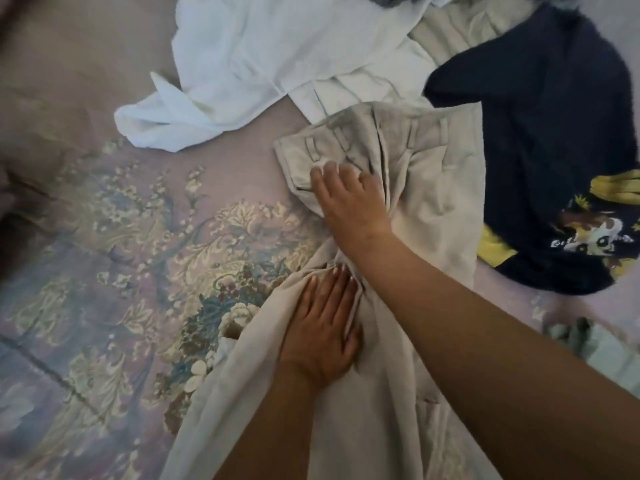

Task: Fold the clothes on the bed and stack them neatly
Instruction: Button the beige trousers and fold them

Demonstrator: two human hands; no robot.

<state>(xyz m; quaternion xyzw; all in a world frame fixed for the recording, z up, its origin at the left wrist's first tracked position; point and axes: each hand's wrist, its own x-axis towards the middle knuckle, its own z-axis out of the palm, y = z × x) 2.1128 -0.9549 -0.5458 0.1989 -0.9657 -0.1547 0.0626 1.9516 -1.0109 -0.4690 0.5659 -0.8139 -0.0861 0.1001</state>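
Both hands flat on the trousers (440, 188).
Left hand (322, 327) and right hand (349, 199) press, fingers straight; bed (104, 237) lies bare to their left.

A pair of beige trousers (433, 188) lies along the bed (86, 237), waistband toward the far side, legs running to the near edge. The right hand (349, 199) rests on the waistband area, fingers spread and slightly bent beside a belt loop, its arm crossing in from the near right corner. The left hand (322, 334) lies flat on the bunched fabric lower down, fingers straight and together. The bedcover is pink with a floral pattern. At the far edge lies a crumpled white garment (259, 57), touching the trousers. A dark navy shirt (540, 140) with a yellow cartoon print lies just beside the trousers at the right edge.
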